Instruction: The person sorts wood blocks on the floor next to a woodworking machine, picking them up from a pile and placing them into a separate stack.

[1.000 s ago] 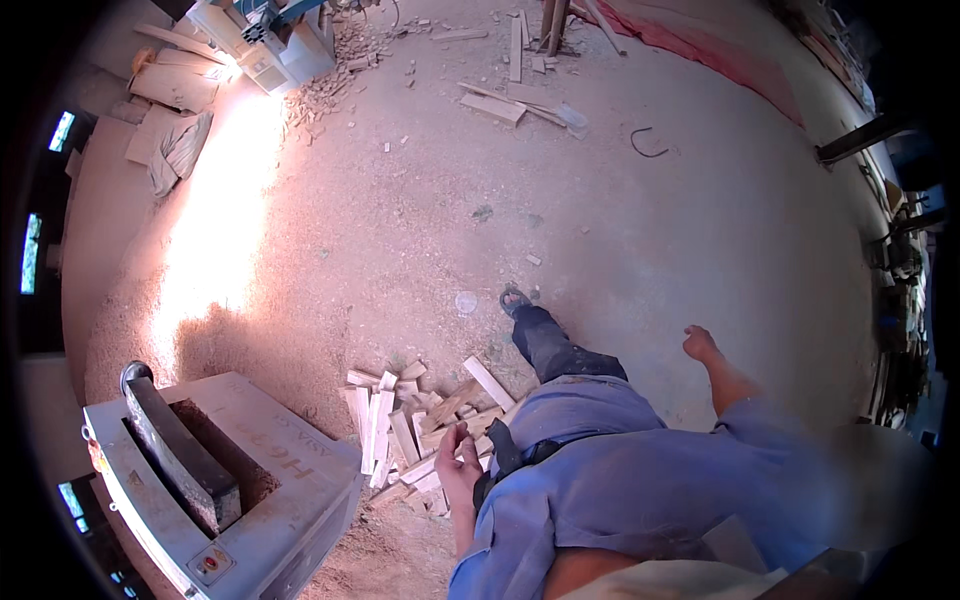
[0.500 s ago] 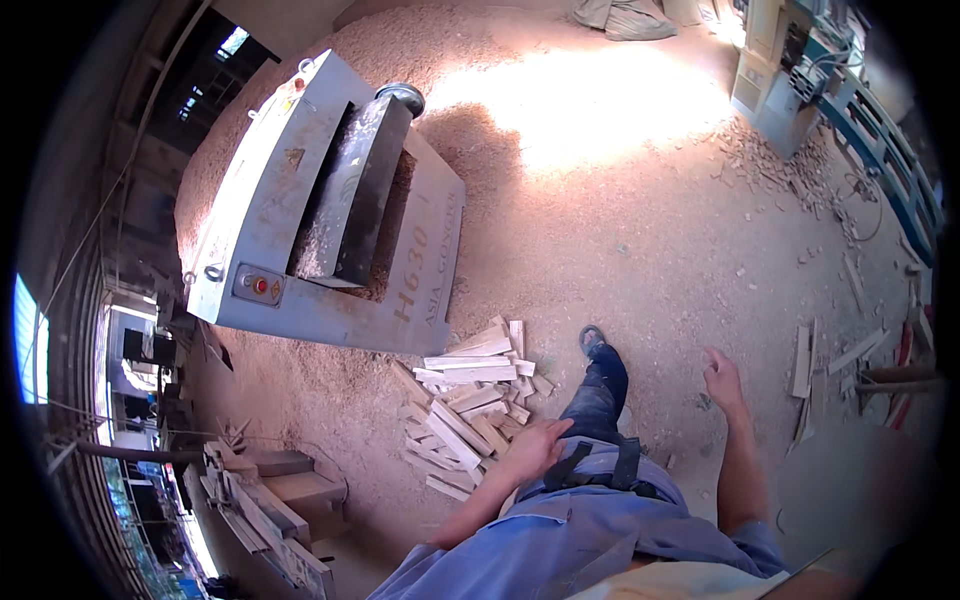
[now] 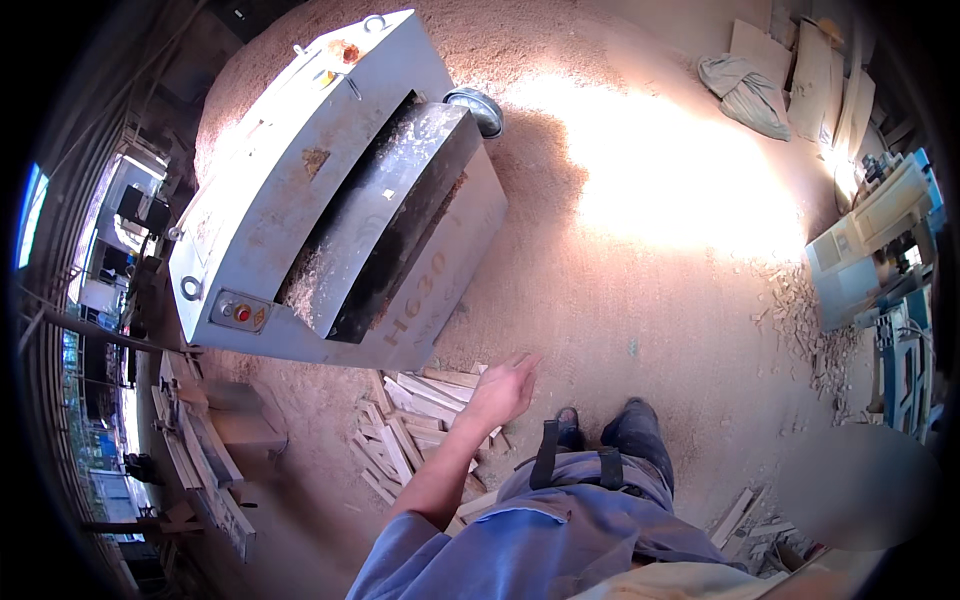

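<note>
My left hand (image 3: 506, 390) is held out in front of me with its fingers loosely extended and nothing visible in them. Below it, a heap of pale wooden strips (image 3: 400, 450) lies on the floor, partly covered from sight by my forearm. Just beyond the heap stands a large grey woodworking machine (image 3: 470, 250) with a dark metal hood (image 3: 385, 200) in its opening. A small control panel with a red button (image 3: 242, 313) is on its near left side, and a round handwheel (image 3: 478, 112) at its far end. My right hand is out of the picture.
Stacked boards (image 3: 215, 460) lie at the left. Sawdust is banked behind the grey machine. At the right are another machine (image 3: 850, 265) and scattered wood chips (image 3: 800, 310). A cloth sack (image 3: 745, 95) sits far right, near leaning panels (image 3: 812, 80). Scrap strips (image 3: 735, 515) lie lower right.
My view has turned and come nearer the grey machine. My left hand has risen forward from beside my waist, and my right hand has gone out of view. My feet are now side by side.
</note>
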Demonstrator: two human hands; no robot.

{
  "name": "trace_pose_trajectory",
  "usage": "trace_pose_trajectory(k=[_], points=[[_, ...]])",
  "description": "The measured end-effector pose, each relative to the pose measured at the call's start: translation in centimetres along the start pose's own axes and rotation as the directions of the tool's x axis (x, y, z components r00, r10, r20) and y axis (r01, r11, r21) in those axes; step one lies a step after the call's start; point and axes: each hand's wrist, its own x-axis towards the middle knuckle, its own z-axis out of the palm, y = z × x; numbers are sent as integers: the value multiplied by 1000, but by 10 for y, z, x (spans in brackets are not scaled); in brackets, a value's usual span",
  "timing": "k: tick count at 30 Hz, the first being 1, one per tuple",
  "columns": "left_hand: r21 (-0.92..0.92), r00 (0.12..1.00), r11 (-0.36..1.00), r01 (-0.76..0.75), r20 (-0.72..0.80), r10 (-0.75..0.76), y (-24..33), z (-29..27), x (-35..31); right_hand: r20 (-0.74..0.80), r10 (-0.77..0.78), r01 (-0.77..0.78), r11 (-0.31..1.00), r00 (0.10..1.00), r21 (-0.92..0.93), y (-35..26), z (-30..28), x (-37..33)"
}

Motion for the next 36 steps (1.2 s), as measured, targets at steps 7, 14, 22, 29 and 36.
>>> trace_pose_trajectory(k=[7, 14, 22, 29, 36], points=[[-60, 903, 963, 263, -336, -267, -15, -8, 108, -105, -428, 421, 903, 897, -83, -335, -84, 172], [-271, 609, 903, 333, -670, -425, -28, -55, 201, -5, -900, 806, 393, 436, -442, -764, -147, 197], [-434, 53, 732, 524, -842, -537, -159, -144, 281, 267, -875, 912, 407, 404, -48, -984, -52, 133], [-217, -19, 465, 858, -919, -393, -283, -179, 344, 573, -717, 911, 235, 397, -338, -1092, 59, 41], [-228, -118, 185, 956, -876, -467, -268, -188, 366, 584, -779, 797, -494, -228, -347, -1288, 217, -1]])
